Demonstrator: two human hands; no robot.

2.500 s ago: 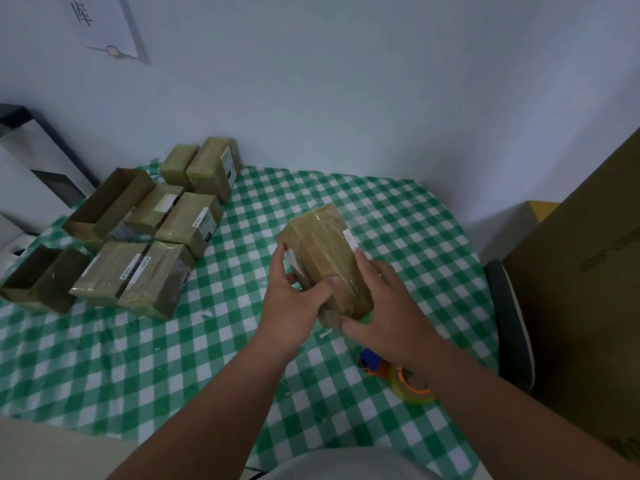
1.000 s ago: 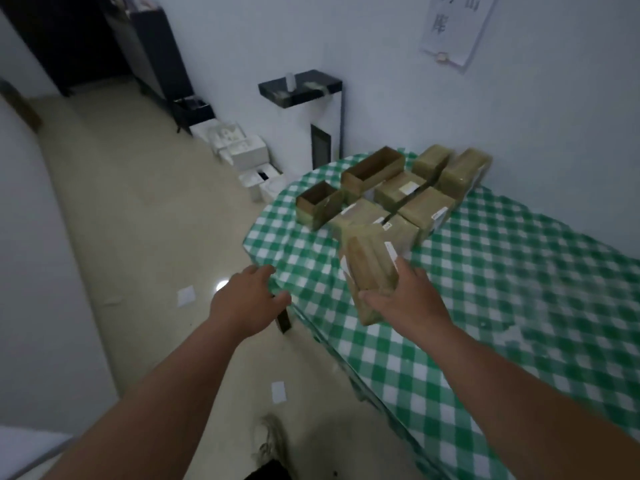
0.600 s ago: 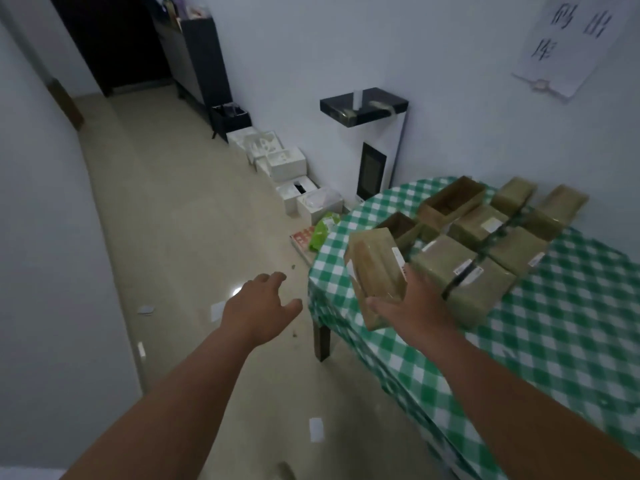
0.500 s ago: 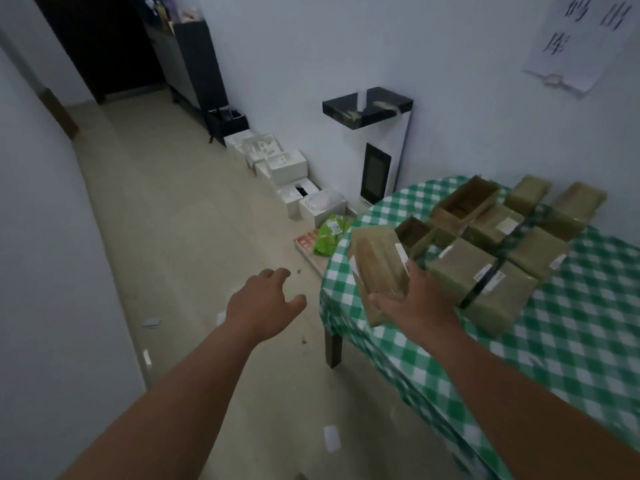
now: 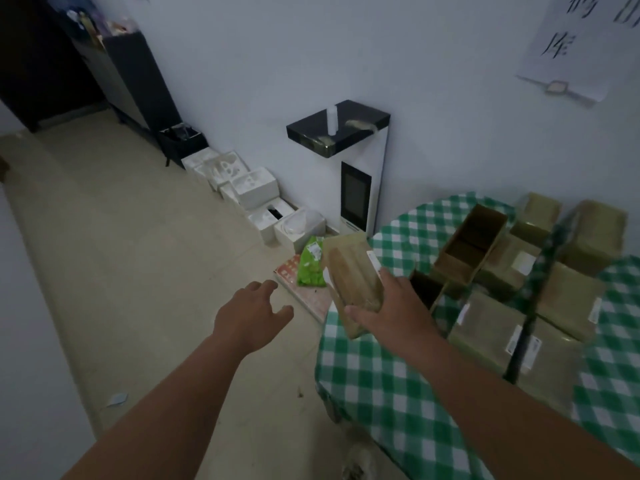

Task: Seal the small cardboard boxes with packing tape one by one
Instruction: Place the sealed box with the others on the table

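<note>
Now that the taped box (image 5: 353, 278) has left the tabletop work spot, the right hand (image 5: 394, 306) grips it past the table's (image 5: 374, 368) edge while the left hand (image 5: 249, 313) hangs loose and empty, suggesting this box is finished.

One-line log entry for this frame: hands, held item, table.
right hand: grips taped box | left hand: open, over floor | table: sealed boxes, two open boxes

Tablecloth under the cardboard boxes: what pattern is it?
A green-and-white checked tablecloth, a gingham pattern, seen clearly in the head view.
</note>
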